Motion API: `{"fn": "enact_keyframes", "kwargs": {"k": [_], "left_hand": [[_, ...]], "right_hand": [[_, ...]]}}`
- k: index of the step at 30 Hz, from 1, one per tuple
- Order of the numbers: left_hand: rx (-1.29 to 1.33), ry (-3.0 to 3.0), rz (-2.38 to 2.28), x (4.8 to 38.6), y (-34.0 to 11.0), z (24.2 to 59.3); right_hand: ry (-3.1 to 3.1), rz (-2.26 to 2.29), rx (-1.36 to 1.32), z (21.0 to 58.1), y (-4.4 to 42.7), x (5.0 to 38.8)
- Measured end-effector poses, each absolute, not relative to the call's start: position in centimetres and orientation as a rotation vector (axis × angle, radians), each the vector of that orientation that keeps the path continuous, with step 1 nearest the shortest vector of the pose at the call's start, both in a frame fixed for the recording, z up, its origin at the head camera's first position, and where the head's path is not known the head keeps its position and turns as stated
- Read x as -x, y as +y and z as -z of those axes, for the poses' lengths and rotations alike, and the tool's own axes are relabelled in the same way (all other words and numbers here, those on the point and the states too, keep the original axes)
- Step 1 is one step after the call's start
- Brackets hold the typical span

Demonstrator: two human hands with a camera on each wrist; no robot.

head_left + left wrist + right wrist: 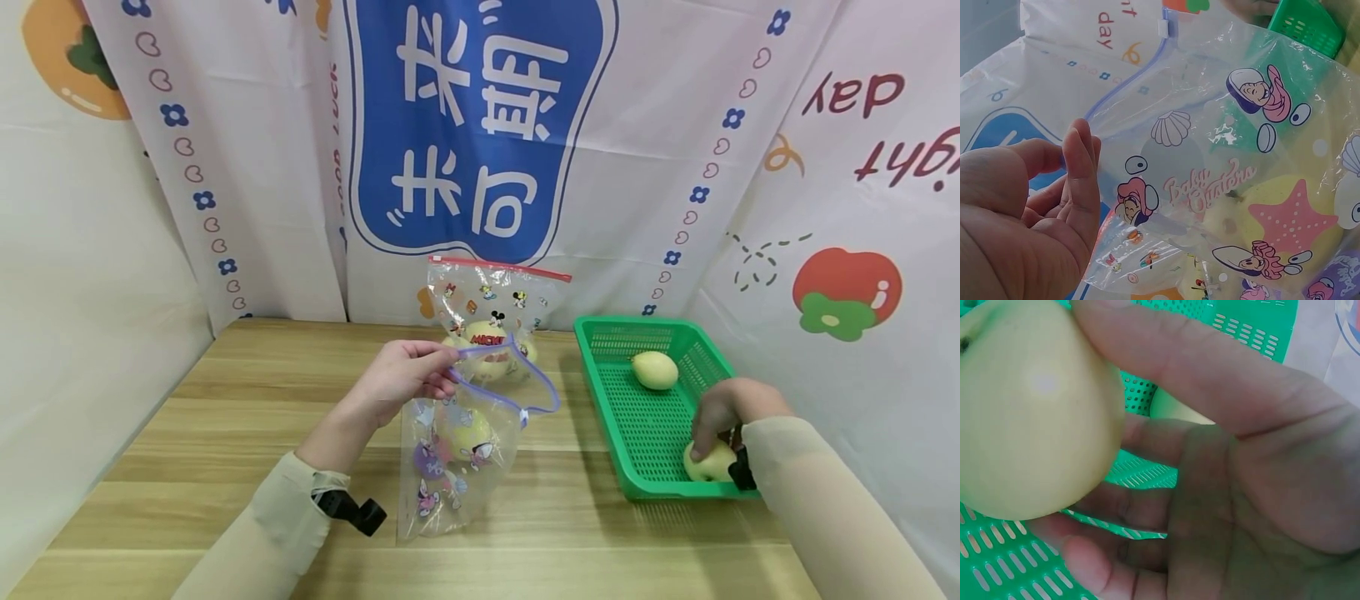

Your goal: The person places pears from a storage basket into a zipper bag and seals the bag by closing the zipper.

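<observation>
My left hand (408,375) pinches the rim of a clear zip bag (457,500) with a purple edge and cartoon prints. The bag's mouth gapes to the right, and its white slider (1163,29) shows in the left wrist view. Inside lies a yellow-green pear (469,435), seen through the plastic. On the right, my right hand (738,404) reaches into the near end of a green basket (618,467). Its thumb and curled fingers hold a pale yellow pear (1035,419). Another pear (655,370) lies farther back in the basket.
Behind the purple-edged bag, a second zip bag (480,279) with a red top stands against the printed cloth (285,208) and contains several pears. Everything is on a wooden table (225,400). Printed cloth also closes off both sides.
</observation>
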State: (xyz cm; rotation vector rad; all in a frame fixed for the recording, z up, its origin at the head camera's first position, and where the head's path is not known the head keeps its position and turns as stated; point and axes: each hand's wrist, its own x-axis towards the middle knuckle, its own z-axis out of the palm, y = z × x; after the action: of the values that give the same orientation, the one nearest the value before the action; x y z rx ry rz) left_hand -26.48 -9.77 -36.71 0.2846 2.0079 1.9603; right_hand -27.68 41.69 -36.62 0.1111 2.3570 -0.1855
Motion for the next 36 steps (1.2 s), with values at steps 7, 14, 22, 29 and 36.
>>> {"fn": "enact_keyframes", "kwargs": {"k": [7,14,22,29,36], "left_hand": [[-0.286,2.009,-1.954,26.5,-9.7,36.7],[-0.288,2.014,-1.953,26.5,-9.7,36.7],[-0.29,2.002,-1.96,26.5,-9.7,36.7],[-0.294,2.001,-1.962,26.5,-9.7,36.7],[-0.288,2.006,-1.956,26.6,-9.7,36.8]], "right_hand": [[2.391,0.272,-0.08,36.7,41.8,27.8],[2.424,0.458,0.001,37.1,41.7,28.3],[2.613,0.459,0.167,37.3,41.8,29.4],[2.836,0.499,0.219,37.5,40.9,29.8],[2.935,0.584,0.225,36.9,38.9,29.8]]}}
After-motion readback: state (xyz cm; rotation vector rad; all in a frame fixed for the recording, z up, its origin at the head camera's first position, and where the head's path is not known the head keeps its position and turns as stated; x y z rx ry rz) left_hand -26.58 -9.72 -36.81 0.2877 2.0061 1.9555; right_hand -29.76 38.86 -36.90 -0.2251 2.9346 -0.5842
